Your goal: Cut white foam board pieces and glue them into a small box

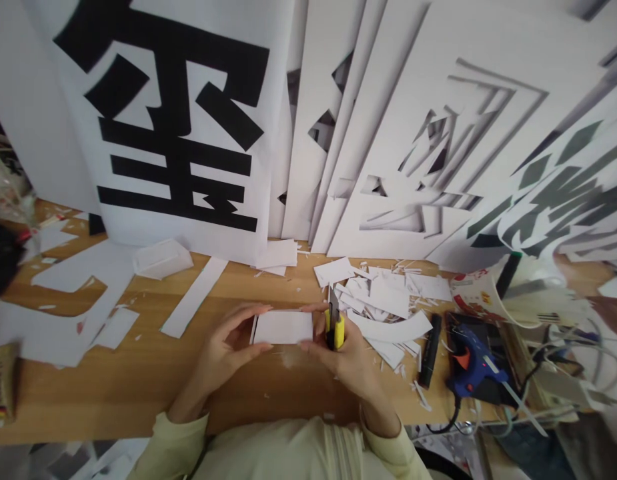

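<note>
Both of my hands hold a small stack of white rectangular foam-board pieces (283, 327) just above the wooden table (138, 373). My left hand (228, 347) pinches the stack's left end between thumb and fingers. Closed on the stack's right end is my right hand (345, 353), which also grips a yellow and black utility knife (334, 323) standing upright with its blade up.
White offcuts (388, 307) lie piled to the right of the hands. A black marker (430, 350) and a blue glue gun (475, 363) sit further right among cables. Large white boards with cut-out black characters (178, 120) lean along the back. Paper strips lie at left.
</note>
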`<state>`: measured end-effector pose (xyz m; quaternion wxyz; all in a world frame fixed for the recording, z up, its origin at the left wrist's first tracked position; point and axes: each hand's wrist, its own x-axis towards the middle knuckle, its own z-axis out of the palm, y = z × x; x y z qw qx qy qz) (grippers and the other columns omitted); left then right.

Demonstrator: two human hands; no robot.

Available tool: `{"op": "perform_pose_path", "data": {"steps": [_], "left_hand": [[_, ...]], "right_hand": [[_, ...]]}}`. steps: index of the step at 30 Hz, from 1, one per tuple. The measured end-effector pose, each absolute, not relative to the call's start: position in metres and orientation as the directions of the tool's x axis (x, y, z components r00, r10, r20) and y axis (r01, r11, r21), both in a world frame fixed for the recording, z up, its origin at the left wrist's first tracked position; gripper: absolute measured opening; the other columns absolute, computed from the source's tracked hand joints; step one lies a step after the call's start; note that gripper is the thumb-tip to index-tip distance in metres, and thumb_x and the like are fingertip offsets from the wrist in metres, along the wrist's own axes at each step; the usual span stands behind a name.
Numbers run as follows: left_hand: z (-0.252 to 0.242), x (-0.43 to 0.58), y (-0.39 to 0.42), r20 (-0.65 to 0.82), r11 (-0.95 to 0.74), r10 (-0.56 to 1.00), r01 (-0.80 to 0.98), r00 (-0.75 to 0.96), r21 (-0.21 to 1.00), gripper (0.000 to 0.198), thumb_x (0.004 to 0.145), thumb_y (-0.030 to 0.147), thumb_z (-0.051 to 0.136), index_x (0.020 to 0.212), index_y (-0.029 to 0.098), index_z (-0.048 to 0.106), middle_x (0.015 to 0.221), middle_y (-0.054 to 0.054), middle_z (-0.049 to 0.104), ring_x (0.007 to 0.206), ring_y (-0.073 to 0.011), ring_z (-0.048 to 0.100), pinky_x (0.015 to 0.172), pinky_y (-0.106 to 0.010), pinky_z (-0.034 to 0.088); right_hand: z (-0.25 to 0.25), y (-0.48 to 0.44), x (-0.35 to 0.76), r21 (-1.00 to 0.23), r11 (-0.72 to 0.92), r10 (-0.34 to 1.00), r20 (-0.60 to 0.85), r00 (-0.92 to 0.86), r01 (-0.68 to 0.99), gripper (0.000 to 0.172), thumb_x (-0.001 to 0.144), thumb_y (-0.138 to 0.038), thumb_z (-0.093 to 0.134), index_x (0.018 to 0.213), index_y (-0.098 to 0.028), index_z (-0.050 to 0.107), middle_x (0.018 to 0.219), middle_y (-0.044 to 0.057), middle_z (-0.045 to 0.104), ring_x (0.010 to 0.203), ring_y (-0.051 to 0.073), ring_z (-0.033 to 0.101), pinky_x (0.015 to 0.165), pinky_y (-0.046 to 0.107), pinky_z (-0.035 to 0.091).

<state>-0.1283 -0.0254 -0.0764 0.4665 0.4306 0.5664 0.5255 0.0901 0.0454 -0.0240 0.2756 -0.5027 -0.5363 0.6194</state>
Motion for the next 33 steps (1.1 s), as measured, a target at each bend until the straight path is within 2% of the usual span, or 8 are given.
{"op": "perform_pose_path", "data": {"steps": [5,8,12,21,25,27,30,33], "left_hand": [[-0.076,-0.128,-0.026,-0.088,0.089,0.976,-0.005,-0.200,0.996,0.040,0.077,0.032,0.088,0.116,0.031,0.078,0.123,-0.007,0.075,0.116,-0.0237,0.070,0.100,-0.037,0.060],[-0.077,-0.129,-0.025,-0.099,0.102,0.973,0.005,-0.208,0.995,0.041,0.076,0.035,0.089,0.115,0.028,0.078,0.123,-0.010,0.075,0.117,-0.0261,0.070,0.100,-0.040,0.061],[-0.078,-0.130,-0.025,-0.095,0.102,0.974,0.026,-0.207,0.994,0.042,0.075,0.039,0.089,0.114,0.028,0.078,0.124,-0.010,0.075,0.118,-0.0264,0.070,0.102,-0.041,0.059],[-0.069,-0.134,-0.025,0.003,0.048,0.975,0.227,-0.220,0.973,0.041,0.080,0.039,0.085,0.118,0.030,0.077,0.129,-0.008,0.073,0.126,-0.0281,0.065,0.112,-0.049,0.052],[-0.039,-0.133,-0.033,0.146,-0.055,0.962,0.359,-0.232,0.932,0.039,0.077,0.035,0.088,0.114,0.036,0.079,0.142,-0.003,0.066,0.140,-0.0296,0.054,0.119,-0.048,0.044],[-0.025,-0.121,-0.038,0.108,-0.030,0.949,0.258,-0.295,0.966,0.045,0.079,0.037,0.087,0.123,0.038,0.074,0.137,-0.003,0.069,0.132,-0.0270,0.061,0.111,-0.043,0.052],[-0.010,-0.087,-0.038,-0.141,0.091,0.918,-0.149,-0.370,0.985,0.057,0.079,0.050,0.085,0.130,0.032,0.065,0.116,-0.004,0.077,0.104,-0.0230,0.073,0.090,-0.035,0.062],[-0.003,-0.050,-0.029,-0.288,0.169,0.894,-0.337,-0.344,0.926,0.050,0.076,0.066,0.080,0.099,0.023,0.069,0.086,-0.002,0.075,0.076,-0.0191,0.071,0.066,-0.029,0.060]], "right_hand": [[-0.028,0.045,0.090,-0.946,-0.262,0.885,-0.314,-0.344,0.190,0.032,0.070,-0.030,0.087,0.071,-0.023,0.056,0.090,0.000,0.068,0.056,0.011,0.042,0.055,0.028,0.036],[-0.030,0.044,0.091,-0.943,-0.264,0.881,-0.321,-0.347,0.202,0.026,0.072,-0.031,0.087,0.089,-0.024,0.068,0.075,-0.004,0.059,0.057,0.013,0.044,0.055,0.028,0.036],[-0.032,0.044,0.092,-0.952,-0.253,0.879,-0.300,-0.370,0.172,0.040,0.073,-0.030,0.087,0.110,-0.024,0.072,0.069,-0.007,0.052,0.060,0.014,0.047,0.057,0.028,0.037],[-0.035,0.041,0.092,-0.975,-0.165,0.916,-0.206,-0.343,0.146,0.040,0.071,-0.025,0.087,0.109,-0.023,0.075,0.067,-0.008,0.049,0.057,0.012,0.043,0.057,0.027,0.036],[-0.024,0.029,0.097,-0.992,-0.109,0.941,-0.121,-0.317,0.057,0.026,0.074,-0.027,0.088,0.095,-0.024,0.071,0.079,-0.004,0.064,0.056,0.011,0.046,0.056,0.027,0.038],[-0.017,0.019,0.100,-0.999,-0.040,0.962,-0.039,-0.269,0.003,0.025,0.076,-0.027,0.088,0.078,-0.024,0.063,0.100,0.002,0.072,0.055,0.010,0.047,0.054,0.028,0.039],[-0.009,0.006,0.102,-0.991,0.134,0.980,0.129,-0.152,0.019,0.036,0.077,-0.027,0.088,0.070,-0.024,0.053,0.112,0.005,0.073,0.052,0.009,0.048,0.053,0.030,0.039],[-0.005,-0.004,0.104,-0.958,0.277,0.956,0.267,-0.118,0.074,0.030,0.081,-0.026,0.085,0.074,-0.025,0.056,0.110,0.007,0.073,0.054,0.012,0.050,0.054,0.031,0.040]]}}
